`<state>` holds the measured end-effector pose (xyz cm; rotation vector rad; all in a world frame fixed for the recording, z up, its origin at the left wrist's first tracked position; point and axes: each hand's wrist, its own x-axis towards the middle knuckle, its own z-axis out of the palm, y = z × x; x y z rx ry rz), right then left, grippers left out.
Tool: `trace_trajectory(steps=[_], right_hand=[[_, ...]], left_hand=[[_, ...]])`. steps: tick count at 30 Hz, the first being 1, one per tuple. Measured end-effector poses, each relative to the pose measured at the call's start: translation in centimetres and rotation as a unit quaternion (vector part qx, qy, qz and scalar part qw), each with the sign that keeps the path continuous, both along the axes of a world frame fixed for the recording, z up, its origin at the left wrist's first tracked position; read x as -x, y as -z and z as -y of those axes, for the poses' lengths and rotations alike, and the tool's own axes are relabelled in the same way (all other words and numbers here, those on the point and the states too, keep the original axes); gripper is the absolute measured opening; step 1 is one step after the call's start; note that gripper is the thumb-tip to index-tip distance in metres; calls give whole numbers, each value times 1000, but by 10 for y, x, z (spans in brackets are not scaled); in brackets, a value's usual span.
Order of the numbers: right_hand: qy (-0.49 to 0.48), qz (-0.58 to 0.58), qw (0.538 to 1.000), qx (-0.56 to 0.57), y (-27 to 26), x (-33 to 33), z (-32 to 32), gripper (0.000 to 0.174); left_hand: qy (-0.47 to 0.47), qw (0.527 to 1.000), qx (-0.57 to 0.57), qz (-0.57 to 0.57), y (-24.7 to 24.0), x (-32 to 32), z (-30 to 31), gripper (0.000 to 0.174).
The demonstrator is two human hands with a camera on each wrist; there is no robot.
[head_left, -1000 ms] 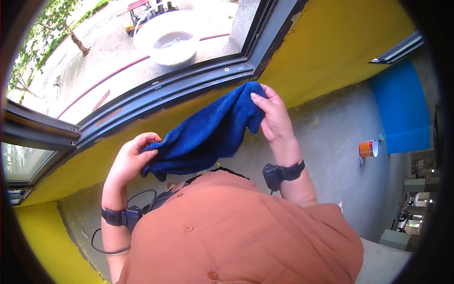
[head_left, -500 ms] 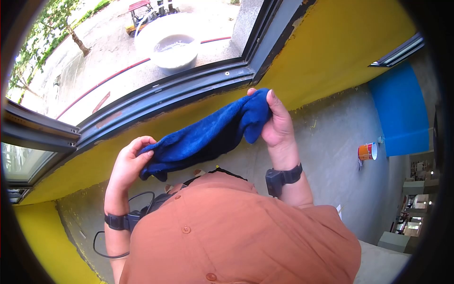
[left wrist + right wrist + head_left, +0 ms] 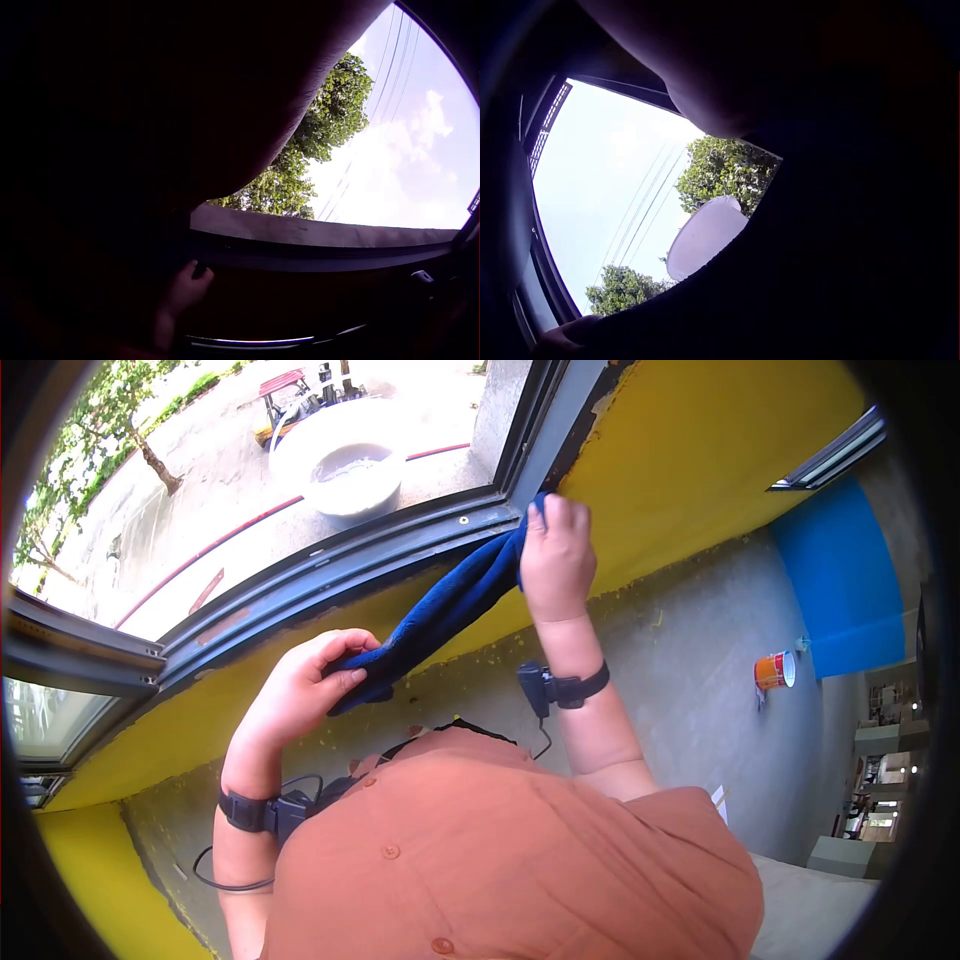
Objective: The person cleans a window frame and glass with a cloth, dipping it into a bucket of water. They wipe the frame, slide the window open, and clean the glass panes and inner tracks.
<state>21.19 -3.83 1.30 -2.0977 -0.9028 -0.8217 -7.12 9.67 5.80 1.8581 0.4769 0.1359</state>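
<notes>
A dark blue cloth (image 3: 450, 592) is drawn out slantwise between both hands in the head view, bunched into a narrow, twisted band. Its lower left end is pinched between the thumb and fingers of my left hand (image 3: 300, 685). My right hand (image 3: 558, 565) grips the upper right end in curled fingers, back of the hand upward, close to the window frame's corner. Much of the left wrist view is dark, with my right hand (image 3: 184, 291) small at the bottom. In the right wrist view the cloth is lost in shadow.
Beyond the window frame (image 3: 330, 575), a white basin (image 3: 352, 488) stands on the outer ledge; the right wrist view also shows this basin (image 3: 707, 238). Yellow wall (image 3: 690, 450) runs beneath and beside the window. An orange paint bucket (image 3: 775, 671) is off to the right on grey floor.
The cloth has gone from spread and hanging to a tight, narrow band. My right hand has turned over and moved up toward the frame; my left hand has shifted slightly right.
</notes>
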Motion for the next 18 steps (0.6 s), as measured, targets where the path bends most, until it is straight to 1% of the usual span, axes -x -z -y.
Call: trace_trajectory(steps=[2, 3, 4, 5, 6, 7, 8, 10, 11, 12, 14, 15, 16, 17, 18], right_hand=[[15, -16, 997, 69, 27, 1, 2, 12], [11, -55, 994, 94, 39, 2, 7, 13], [6, -94, 989, 116, 50, 2, 10, 14], [8, -94, 989, 113, 65, 0, 15, 14], [-60, -232, 970, 42, 81, -5, 21, 17], [-128, -363, 923, -29, 83, -5, 23, 21], [-130, -363, 922, -28, 86, -4, 25, 21], [-154, -407, 893, -113, 91, 3, 29, 27], [-175, -339, 920, -92, 71, 9, 29, 31], [-175, -341, 919, -91, 55, 14, 28, 31], [-173, -223, 958, -46, 31, 22, 21, 30], [-176, -151, 972, -33, 26, 22, 17, 34], [-178, -150, 972, -32, 17, 25, 14, 34], [-112, -140, 981, 74, 6, 28, 11, 36], [-44, -127, 975, 179, 1, 31, 9, 37]], left_hand=[[-1, 999, -10, -42, 5, 4, 0, 29], [3, 999, -10, -44, 5, 6, 0, 29], [8, 997, -23, -71, 5, 7, 0, 28], [12, 994, -37, -98, 4, 10, -1, 28], [12, 994, -39, -98, 4, 13, -2, 28], [25, 993, -64, -99, 7, 17, -3, 28], [38, 990, -87, -102, 10, 21, -3, 28], [34, 991, -81, -97, 12, 28, -3, 28], [23, 993, -52, -104, 10, 31, -2, 29], [12, 993, -24, -111, 9, 32, -2, 29], [0, 996, -15, -89, 7, 34, 0, 29], [-13, 998, -7, -67, 6, 35, 0, 30], [-15, 998, -7, -66, 4, 36, -1, 30], [-22, 999, -9, -49, 1, 38, -1, 30], [-30, 999, -11, -32, -2, 40, -2, 30]])
